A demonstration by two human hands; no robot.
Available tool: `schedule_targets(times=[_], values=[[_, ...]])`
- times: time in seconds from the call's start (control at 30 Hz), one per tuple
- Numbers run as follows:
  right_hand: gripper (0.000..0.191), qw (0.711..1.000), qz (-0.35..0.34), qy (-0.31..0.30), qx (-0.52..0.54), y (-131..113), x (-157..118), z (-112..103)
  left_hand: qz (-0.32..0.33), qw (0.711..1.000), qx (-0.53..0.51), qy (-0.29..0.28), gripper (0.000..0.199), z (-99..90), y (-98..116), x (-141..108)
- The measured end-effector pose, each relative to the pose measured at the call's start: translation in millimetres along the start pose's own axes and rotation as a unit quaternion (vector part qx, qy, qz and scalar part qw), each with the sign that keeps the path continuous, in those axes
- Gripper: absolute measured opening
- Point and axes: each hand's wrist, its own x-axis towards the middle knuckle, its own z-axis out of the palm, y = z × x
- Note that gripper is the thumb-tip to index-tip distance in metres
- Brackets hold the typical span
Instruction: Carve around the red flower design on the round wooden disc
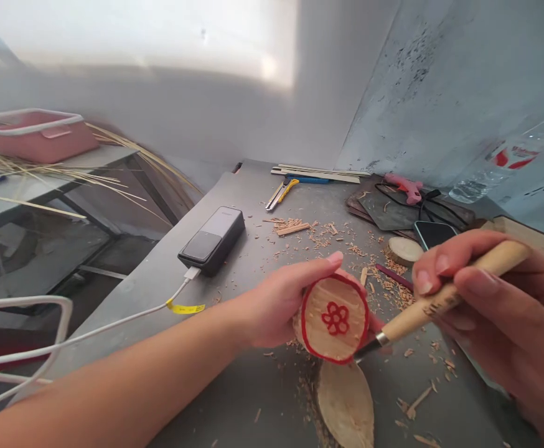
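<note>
My left grip (272,308) is closed around a round, pale wood slice (335,295) with a red-painted rim and red flower motif, held above the grey metal tabletop (234,398). My right grip (491,292) is closed on a pale wooden-handled carving knife (440,302), its dark steel blade (365,350) at the slice's lower edge. The slice looks light and stiff, though its carved edges may chip; hold it by the rim.
</note>
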Motion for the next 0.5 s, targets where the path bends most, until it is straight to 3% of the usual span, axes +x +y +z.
schedule_targets(times=[0.1,0.23,0.5], values=[[0.023,0.997,0.013,-0.055,0.060,2,-9,16,0.005,0.994,0.102,0.026,0.050,5.2,-9,3],[0.025,0.984,0.032,-0.153,0.089,14,-14,31,0.031,0.983,0.179,0.037,0.037,12.4,-18,6],[0.037,0.971,0.106,-0.187,0.103,28,-10,34,0.043,0.965,0.218,0.141,0.007,13.8,-12,-1]])
